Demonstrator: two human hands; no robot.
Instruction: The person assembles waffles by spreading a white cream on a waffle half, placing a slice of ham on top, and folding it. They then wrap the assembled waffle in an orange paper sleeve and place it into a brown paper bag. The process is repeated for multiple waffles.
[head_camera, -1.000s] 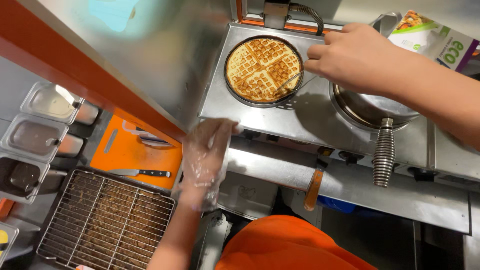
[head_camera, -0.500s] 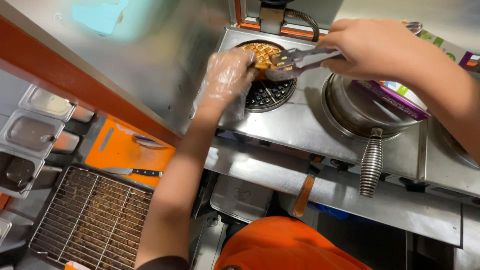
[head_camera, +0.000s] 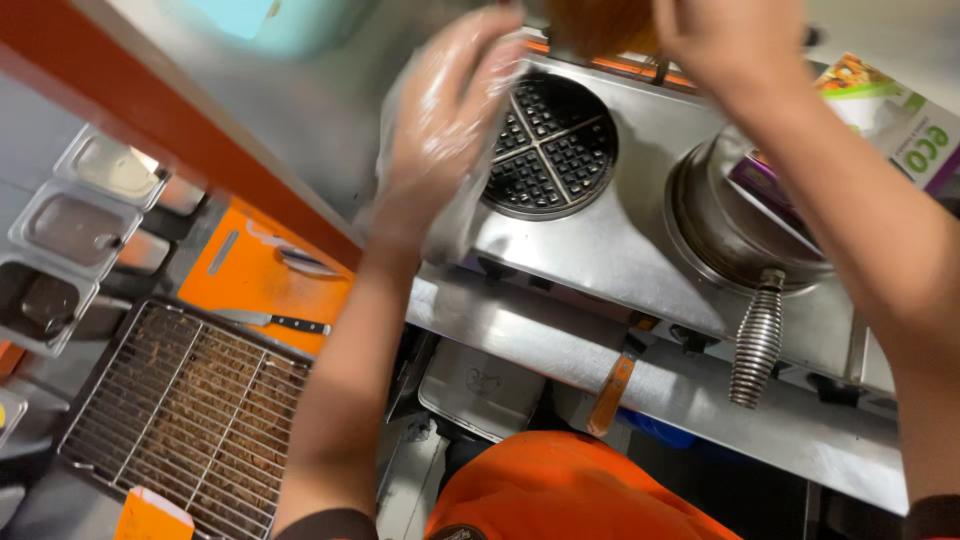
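Note:
The round waffle iron (head_camera: 545, 145) lies open, its dark grid plate bare. A golden waffle (head_camera: 600, 22) hangs blurred above it at the top edge of the head view. My right hand (head_camera: 735, 45) is closed right beside the waffle. The tongs it held a moment ago are hidden by the hand and blur. My left hand (head_camera: 450, 115), in a clear plastic glove, is raised over the iron's left edge. Its fingers are spread, with the tips close to the waffle.
A second iron (head_camera: 735, 215) is at the right, with a coil-spring handle (head_camera: 757, 335) and a printed box (head_camera: 890, 120) behind it. Lower left are an orange cutting board (head_camera: 255, 280) with a knife (head_camera: 275, 322), a wire rack (head_camera: 190, 410) and metal containers (head_camera: 70, 230).
The waffle has come off the iron and risen to the top of the view, leaving the grid bare. My gloved left hand moved from below the counter up beside it.

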